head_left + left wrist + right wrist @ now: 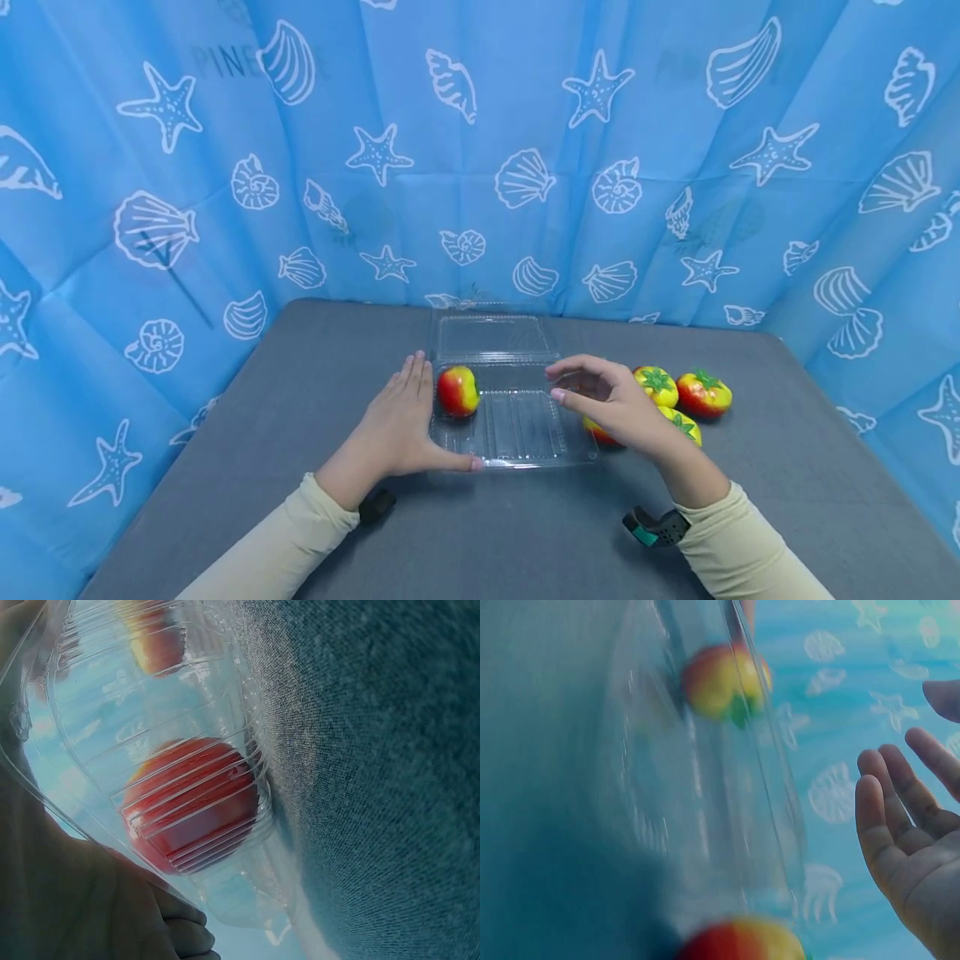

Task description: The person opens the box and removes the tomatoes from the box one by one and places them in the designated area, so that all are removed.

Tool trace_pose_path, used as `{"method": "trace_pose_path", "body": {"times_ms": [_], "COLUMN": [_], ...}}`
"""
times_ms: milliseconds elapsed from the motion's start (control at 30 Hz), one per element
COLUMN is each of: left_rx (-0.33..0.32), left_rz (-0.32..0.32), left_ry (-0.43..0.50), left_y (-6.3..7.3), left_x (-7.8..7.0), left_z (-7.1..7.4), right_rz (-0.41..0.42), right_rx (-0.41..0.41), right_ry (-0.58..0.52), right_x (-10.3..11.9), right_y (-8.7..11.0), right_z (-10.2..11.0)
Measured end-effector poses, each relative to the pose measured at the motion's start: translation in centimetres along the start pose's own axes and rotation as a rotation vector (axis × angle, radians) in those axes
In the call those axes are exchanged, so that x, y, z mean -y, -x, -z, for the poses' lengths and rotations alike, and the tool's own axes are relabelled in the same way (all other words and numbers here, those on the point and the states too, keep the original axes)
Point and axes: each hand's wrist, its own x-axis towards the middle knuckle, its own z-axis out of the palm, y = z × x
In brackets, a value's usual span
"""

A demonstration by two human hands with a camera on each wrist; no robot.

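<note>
A clear plastic clamshell box [525, 425] lies with its lid [491, 336] folded back, away from the person. Inside its left end sits one red-and-yellow toy fruit [456, 392], seen through the ribbed wall in the left wrist view. My left hand [397, 429] lies along the box's left side, fingers straight and thumb stretched along the near edge. Over the right end of the box hovers my right hand [611, 404], fingers loosely bent and spread from the thumb, with nothing between them. The right wrist view shows that palm bare.
Several more red-and-yellow toy fruits with green leafy tops [703, 394] sit right of the box, partly hidden behind the right hand and forearm. The grey table [480, 542] ends at a blue curtain [480, 167] with white shells and starfish.
</note>
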Motion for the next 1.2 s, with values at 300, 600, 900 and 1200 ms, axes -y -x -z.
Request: {"method": "trace_pose_path", "body": {"times_ms": [300, 600, 900, 1200], "left_rx": [-0.014, -0.008, -0.008, -0.002], "left_rz": [0.013, 0.008, -0.003, 0.004], "left_ry": [0.003, 0.006, 0.013, 0.009], "left_y": [-0.4, -0.4, -0.2, -0.1], "left_x": [0.0, 0.1, 0.0, -0.1], "left_z": [-0.3, -0.3, -0.3, 0.0], "right_rz": [0.018, -0.057, -0.11, -0.135], "right_rx": [0.043, 0.036, 0.034, 0.05], "right_ry": [-0.055, -0.085, -0.018, 0.011], "right_x": [0.6, 0.3, -0.8, -1.3], "right_y": [-2.6, -4.5, -5.7, -6.0], "right_z": [-3.9, -6.9, -8.7, -9.4]}}
